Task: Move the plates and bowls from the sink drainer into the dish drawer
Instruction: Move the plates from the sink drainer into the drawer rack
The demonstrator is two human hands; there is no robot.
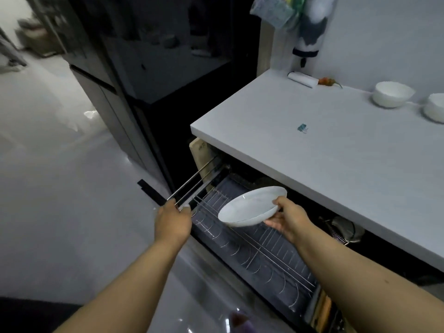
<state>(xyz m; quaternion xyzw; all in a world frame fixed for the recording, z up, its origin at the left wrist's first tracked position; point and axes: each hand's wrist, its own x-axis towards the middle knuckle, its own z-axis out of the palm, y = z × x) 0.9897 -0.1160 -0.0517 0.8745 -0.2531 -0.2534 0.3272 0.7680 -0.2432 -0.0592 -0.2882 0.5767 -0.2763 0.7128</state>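
Here the right hand (289,218) holds a white plate (251,206) by its near right rim, thumb on top of the edge and fingers curled beneath it, so this grip is closed on the plate. The plate hangs tilted, its hollow face turned up and toward the left, above the wire rack (254,248) of the pulled-out dish drawer (276,267); whether its lower edge touches the wires cannot be told. The left hand (171,221) is at the drawer's front left corner, its fingers curled over the ends of the metal side rails (194,182) there, a grip closed on the rail. The rack's upright wire dividers stand in rows over a dark tray, and no dish sits in the slots that show. The drawer sits under a white table (312,150) whose edge overhangs it. On the table, well apart from the plate, two white bowls (394,94) stand near the wall, the second one (436,108) cut by the frame's right edge, with a small white roll (303,79) and a red chilli (327,81) farther back. A dark cabinet (149,68) rises to the left, beside pale floor (60,188).
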